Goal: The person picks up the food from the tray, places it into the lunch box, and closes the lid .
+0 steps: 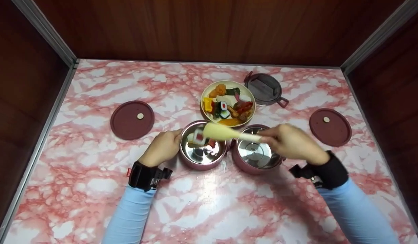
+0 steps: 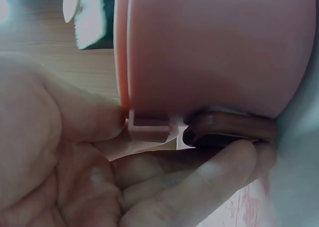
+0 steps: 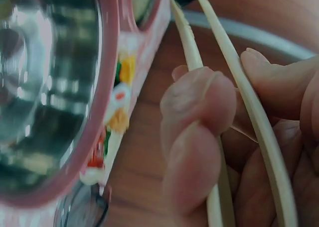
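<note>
My left hand [image 1: 163, 147] grips the side of the left pink pot [image 1: 200, 166]; in the left wrist view its thumb is at the rim and its fingers are around the brown side handle [image 2: 229, 127]. My right hand [image 1: 293, 144] holds pale yellow tongs [image 1: 221, 132], which reach leftward over the right pink pot [image 1: 251, 169]. A sushi roll [image 1: 199, 136] with white rice and a red centre is at the tongs' tips, above the left pot. Under it, part of a red food piece [image 1: 211, 143] shows inside that pot. The right pot's steel bottom is bare.
Behind the pots stands a cream plate [image 1: 203, 110] with several toy foods. A dark transparent lid [image 1: 265, 89] with handles lies right of the plate. Two maroon round lids lie farther out, one on the left [image 1: 127, 123] and one on the right [image 1: 331, 130]. Brown panels surround the marbled table.
</note>
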Available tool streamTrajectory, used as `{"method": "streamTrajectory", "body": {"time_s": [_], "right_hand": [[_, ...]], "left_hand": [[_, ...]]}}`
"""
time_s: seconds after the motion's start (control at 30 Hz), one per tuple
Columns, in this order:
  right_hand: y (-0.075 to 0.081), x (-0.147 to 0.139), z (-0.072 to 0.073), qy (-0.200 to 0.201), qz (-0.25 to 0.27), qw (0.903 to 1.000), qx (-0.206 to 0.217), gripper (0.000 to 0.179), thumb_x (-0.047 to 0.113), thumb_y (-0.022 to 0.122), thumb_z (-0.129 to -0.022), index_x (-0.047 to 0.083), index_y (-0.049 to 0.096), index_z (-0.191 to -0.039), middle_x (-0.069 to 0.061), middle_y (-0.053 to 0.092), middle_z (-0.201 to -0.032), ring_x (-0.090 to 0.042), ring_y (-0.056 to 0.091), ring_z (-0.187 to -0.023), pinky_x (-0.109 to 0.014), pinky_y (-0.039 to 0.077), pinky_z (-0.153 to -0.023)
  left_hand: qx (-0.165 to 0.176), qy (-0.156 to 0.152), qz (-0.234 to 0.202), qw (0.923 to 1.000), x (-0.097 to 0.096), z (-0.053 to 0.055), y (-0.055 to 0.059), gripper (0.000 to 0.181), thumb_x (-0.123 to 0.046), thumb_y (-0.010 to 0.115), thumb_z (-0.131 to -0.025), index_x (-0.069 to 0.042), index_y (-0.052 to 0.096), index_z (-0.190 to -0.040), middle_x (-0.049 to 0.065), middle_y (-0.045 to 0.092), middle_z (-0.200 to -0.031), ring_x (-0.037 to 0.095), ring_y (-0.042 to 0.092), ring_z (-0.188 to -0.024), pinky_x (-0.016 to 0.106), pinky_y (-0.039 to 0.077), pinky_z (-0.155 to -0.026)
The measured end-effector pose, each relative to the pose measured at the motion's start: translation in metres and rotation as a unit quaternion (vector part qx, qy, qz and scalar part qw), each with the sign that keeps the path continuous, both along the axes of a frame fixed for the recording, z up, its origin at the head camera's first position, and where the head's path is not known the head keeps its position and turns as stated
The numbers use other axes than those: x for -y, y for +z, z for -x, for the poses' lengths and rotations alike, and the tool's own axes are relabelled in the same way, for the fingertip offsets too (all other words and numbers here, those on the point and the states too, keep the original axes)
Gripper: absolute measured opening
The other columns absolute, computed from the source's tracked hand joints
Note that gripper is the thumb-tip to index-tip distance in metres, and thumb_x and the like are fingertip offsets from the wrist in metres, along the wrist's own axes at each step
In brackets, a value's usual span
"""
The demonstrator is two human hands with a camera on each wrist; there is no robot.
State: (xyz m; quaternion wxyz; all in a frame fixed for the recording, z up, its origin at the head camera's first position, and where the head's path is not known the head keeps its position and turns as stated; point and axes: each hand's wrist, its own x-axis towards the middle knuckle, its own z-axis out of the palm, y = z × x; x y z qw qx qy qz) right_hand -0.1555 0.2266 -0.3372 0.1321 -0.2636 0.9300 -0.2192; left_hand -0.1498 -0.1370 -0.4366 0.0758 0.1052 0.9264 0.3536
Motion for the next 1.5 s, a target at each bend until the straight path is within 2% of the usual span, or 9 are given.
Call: {"method": "streamTrajectory", "body": {"time_s": [0.1,0.2,0.33,0.43,0.57,0.77,1.23,1.4,1.5], "right_hand": [[-0.003,0.014,-0.005,0.030,-0.040,0.9984,-0.028,0.027,0.026,0.065,-0.097,0.015,0.074,-0.120,0.008,0.055,-0.063,-0.009,0.043,-0.050,-0.030,0.038,-0.047],[-0.005,0.025,-0.006,0.040,-0.069,0.9964,-0.030,0.025,0.028,0.065,-0.097,0.019,0.075,-0.118,0.008,0.054,-0.063,-0.010,0.042,-0.050,-0.030,0.036,-0.048],[-0.009,0.037,-0.005,0.060,-0.080,0.9943,-0.034,0.016,0.028,0.064,-0.098,0.021,0.078,-0.101,0.008,0.054,-0.063,-0.012,0.045,-0.052,-0.032,0.039,-0.049],[-0.012,0.043,-0.003,0.072,-0.085,0.9929,-0.042,0.019,0.028,0.063,-0.098,0.018,0.075,-0.087,0.007,0.054,-0.065,-0.013,0.048,-0.057,-0.034,0.042,-0.053],[-0.012,0.048,-0.003,0.059,-0.098,0.9928,-0.034,0.025,0.030,0.062,-0.099,0.017,0.071,-0.080,0.005,0.053,-0.068,-0.016,0.049,-0.060,-0.035,0.042,-0.055],[-0.001,0.050,-0.012,0.056,-0.118,0.9903,-0.047,0.023,0.028,0.064,-0.097,0.021,0.065,-0.075,0.005,0.051,-0.062,-0.016,0.046,-0.054,-0.033,0.039,-0.049],[0.030,0.053,-0.030,0.016,-0.199,0.9769,-0.077,0.025,0.028,0.067,-0.094,0.025,0.063,-0.069,0.004,0.043,-0.054,-0.017,0.041,-0.048,-0.033,0.033,-0.041],[0.022,0.064,-0.027,0.022,-0.224,0.9728,-0.052,0.023,0.030,0.065,-0.094,0.025,0.065,-0.072,0.002,0.050,-0.057,-0.018,0.047,-0.048,-0.036,0.038,-0.039],[0.015,0.067,-0.021,0.012,-0.230,0.9714,-0.057,0.025,0.032,0.065,-0.094,0.024,0.065,-0.070,0.000,0.052,-0.059,-0.020,0.050,-0.049,-0.040,0.041,-0.040]], "left_hand": [[-0.003,0.004,-0.001,1.0000,0.000,0.000,0.002,0.039,-0.016,0.046,-0.104,-0.002,0.055,-0.139,0.015,0.058,-0.135,0.027,0.061,-0.109,0.047,0.048,-0.095],[-0.004,0.006,0.000,1.0000,0.000,0.000,0.002,0.039,-0.017,0.046,-0.104,-0.003,0.055,-0.139,0.015,0.058,-0.135,0.028,0.060,-0.113,0.047,0.047,-0.096],[-0.003,0.006,0.003,1.0000,0.000,0.000,0.001,0.040,-0.017,0.046,-0.104,-0.002,0.055,-0.139,0.015,0.058,-0.136,0.030,0.058,-0.119,0.048,0.046,-0.099],[-0.001,0.005,0.003,1.0000,-0.001,0.000,0.000,0.040,-0.017,0.045,-0.104,-0.001,0.055,-0.139,0.015,0.057,-0.136,0.031,0.057,-0.121,0.048,0.045,-0.100],[0.004,0.005,0.003,1.0000,-0.001,0.000,0.001,0.040,-0.017,0.045,-0.104,-0.001,0.055,-0.139,0.015,0.056,-0.138,0.029,0.059,-0.117,0.048,0.046,-0.099],[0.004,-0.001,0.001,1.0000,-0.001,0.000,0.002,0.040,-0.016,0.044,-0.104,0.000,0.054,-0.139,0.016,0.056,-0.137,0.029,0.061,-0.108,0.048,0.047,-0.097],[-0.011,-0.001,0.007,0.9999,0.001,-0.001,0.000,0.038,-0.014,0.046,-0.103,-0.003,0.058,-0.138,0.019,0.062,-0.129,0.035,0.061,-0.115,0.050,0.046,-0.097],[-0.002,-0.001,0.005,1.0000,0.001,-0.001,0.000,0.039,-0.015,0.045,-0.104,-0.001,0.055,-0.139,0.018,0.058,-0.135,0.035,0.057,-0.121,0.050,0.044,-0.101],[0.006,-0.002,0.003,1.0000,0.000,-0.001,0.001,0.040,-0.016,0.045,-0.104,-0.002,0.054,-0.140,0.018,0.057,-0.136,0.035,0.057,-0.121,0.050,0.043,-0.102]]}}
